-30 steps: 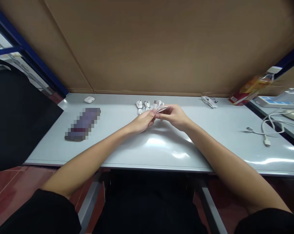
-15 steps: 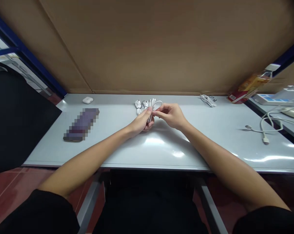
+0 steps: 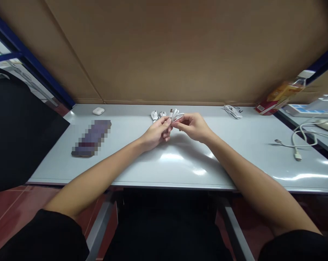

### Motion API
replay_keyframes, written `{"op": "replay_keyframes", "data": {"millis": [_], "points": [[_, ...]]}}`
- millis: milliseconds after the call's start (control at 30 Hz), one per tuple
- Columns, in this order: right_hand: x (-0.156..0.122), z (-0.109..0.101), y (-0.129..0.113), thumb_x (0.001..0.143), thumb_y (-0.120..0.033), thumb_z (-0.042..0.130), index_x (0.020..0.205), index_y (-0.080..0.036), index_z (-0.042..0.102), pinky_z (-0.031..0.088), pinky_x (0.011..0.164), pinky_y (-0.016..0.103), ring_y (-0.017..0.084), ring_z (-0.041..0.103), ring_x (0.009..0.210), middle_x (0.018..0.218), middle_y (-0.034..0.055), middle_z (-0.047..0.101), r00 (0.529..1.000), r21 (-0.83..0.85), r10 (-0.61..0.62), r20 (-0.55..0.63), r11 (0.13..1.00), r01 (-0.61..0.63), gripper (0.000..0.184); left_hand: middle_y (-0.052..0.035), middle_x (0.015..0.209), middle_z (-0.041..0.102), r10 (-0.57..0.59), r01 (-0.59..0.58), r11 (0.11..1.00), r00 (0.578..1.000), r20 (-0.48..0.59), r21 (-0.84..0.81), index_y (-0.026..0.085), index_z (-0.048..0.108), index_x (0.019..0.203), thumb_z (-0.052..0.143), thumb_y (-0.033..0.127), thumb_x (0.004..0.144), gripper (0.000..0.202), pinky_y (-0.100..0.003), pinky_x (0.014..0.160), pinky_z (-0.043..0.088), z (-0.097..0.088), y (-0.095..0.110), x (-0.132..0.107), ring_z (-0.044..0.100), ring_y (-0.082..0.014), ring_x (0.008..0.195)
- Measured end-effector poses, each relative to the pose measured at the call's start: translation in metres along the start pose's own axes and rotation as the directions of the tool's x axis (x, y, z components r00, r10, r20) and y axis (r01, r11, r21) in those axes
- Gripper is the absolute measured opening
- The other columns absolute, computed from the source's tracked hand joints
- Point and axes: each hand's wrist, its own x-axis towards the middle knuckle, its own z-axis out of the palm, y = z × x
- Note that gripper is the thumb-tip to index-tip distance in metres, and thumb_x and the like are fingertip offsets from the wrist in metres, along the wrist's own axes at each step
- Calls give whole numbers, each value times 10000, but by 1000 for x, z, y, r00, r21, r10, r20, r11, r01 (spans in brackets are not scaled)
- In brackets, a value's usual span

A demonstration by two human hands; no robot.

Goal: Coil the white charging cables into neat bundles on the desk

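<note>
The left hand (image 3: 155, 135) and right hand (image 3: 193, 127) meet at 12 o'clock, their fingers pinching a looped white charging cable (image 3: 177, 115) between them — held over the pale grey table (image 3: 229, 163), just beside two bundled white cables (image 3: 154, 116).

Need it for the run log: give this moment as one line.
left hand: holds white cable coil; right hand: pinches same coil; nearby: two bundled white cables

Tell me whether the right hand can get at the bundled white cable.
Probably yes: nothing stands between the right hand and the bundled white cable, though it pinches a white cable.
</note>
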Motion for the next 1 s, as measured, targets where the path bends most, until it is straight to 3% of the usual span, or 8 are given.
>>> {"op": "replay_keyframes", "data": {"millis": [100,167,267,367,467,633,867,1000], "points": [[1,1,0,787,-544,828,771,-191,738,499,686,346,180,625,701,771,54,731,999,26,-21,-41,999,22,365,55,729,443,-37,37,984,999,1,-176,178,544,900,663,328,998,215,-188,544,409,5,4,-2,395,-50,531],[1,2,2,785,-541,829,779,-194,740,508,705,351,184,635,714,782,55,736,998,31,-21,-52,999,23,359,52,733,461,-49,48,986,999,-4,-160,181,539,904,661,339,999,221,-194,553,426,5,4,-1,421,-55,538],[0,2,4,786,-568,820,789,-198,741,523,737,364,209,665,759,804,63,755,1000,36,-11,-11,999,11,378,34,770,542,-15,15,998,1000,-17,56,184,557,967,682,428,983,274,-218,589,475,-3,1,2,514,-77,584],[-1,1,5,810,-578,795,790,-201,734,523,753,359,221,680,800,817,60,758,999,56,-18,39,998,16,382,12,784,604,71,-63,956,997,-16,287,171,575,1022,685,508,966,359,-224,639,505,-10,-2,4,594,-102,664],[-2,-1,1,851,-573,756,782,-203,727,509,726,339,194,646,759,789,47,731,998,38,1,68,999,-3,377,3,766,617,116,-107,922,993,-2,372,164,586,994,658,540,974,384,-234,658,517,-12,-1,3,605,-111,683],[-2,-9,-6,895,-602,687,791,-197,724,450,641,308,156,550,687,744,27,659,1000,-81,-12,10,997,12,420,0,818,579,82,-75,955,997,-12,288,165,588,924,640,545,983,389,-223,615,494,-11,-3,3,585,-97,672],[0,-13,5,849,-612,749,815,-211,687,418,621,319,160,542,675,775,27,672,994,-79,-101,-50,992,97,407,6,792,518,46,-68,976,993,111,205,165,569,856,656,560,968,420,-216,601,457,-14,-7,3,494,-85,636],[0,-6,5,874,-624,713,710,-206,640,359,574,309,137,465,604,660,5,597,989,-188,-91,-116,980,68,455,9,781,505,50,-63,977,996,68,202,168,569,851,675,547,960,409,-218,605,444,-13,-4,2,482,-87,633]]}}
